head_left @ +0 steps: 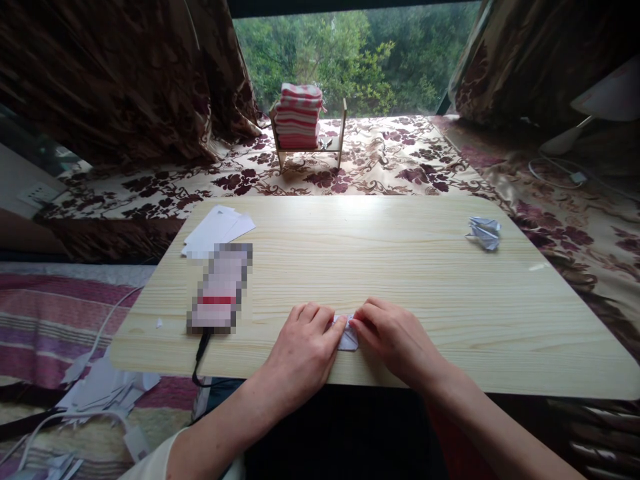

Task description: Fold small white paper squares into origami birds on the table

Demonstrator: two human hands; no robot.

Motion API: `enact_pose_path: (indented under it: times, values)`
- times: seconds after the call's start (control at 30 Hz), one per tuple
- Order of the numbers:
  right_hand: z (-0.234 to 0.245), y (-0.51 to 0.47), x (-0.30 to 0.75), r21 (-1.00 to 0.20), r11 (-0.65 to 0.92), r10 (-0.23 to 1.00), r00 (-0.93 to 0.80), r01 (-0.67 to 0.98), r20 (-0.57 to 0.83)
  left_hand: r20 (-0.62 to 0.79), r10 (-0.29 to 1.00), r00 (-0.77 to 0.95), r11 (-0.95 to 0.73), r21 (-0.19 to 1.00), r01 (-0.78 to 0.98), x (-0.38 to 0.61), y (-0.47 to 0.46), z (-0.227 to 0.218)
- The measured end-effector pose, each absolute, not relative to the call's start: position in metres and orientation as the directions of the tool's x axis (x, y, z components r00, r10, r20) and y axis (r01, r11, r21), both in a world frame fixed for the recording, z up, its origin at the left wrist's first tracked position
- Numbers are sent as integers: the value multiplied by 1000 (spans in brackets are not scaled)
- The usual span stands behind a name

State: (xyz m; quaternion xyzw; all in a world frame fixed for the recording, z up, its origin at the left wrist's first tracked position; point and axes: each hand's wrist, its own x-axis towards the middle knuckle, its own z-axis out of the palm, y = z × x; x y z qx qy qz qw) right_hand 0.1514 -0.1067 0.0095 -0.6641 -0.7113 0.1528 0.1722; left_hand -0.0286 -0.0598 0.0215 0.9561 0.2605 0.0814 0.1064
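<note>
A small folded piece of white paper (349, 341) lies near the front edge of the light wooden table (380, 267). My left hand (306, 343) rests over its left side, with the thumb pressed on the paper and the fingers curled on the tabletop. From the other side, my right hand (393, 337) pinches the paper's upper right edge between thumb and fingers. Both hands partly cover the paper, so its full shape is hidden.
A blurred phone (220, 290) with a black cable lies at left, below white paper sheets (217, 227). Folded paper pieces (484, 233) sit at the far right. Beyond the table, a small wooden rack (344, 133) holds striped cloths (299, 119). Paper scraps (107, 387) lie on the bedding.
</note>
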Motion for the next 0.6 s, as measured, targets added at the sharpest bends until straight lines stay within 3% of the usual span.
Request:
enact_pose_path:
  times: [0.6]
  values:
    - [11,-104,150,-424,56,998,-56,904,13,185,542,819,-822,317,472,-32,-59,23]
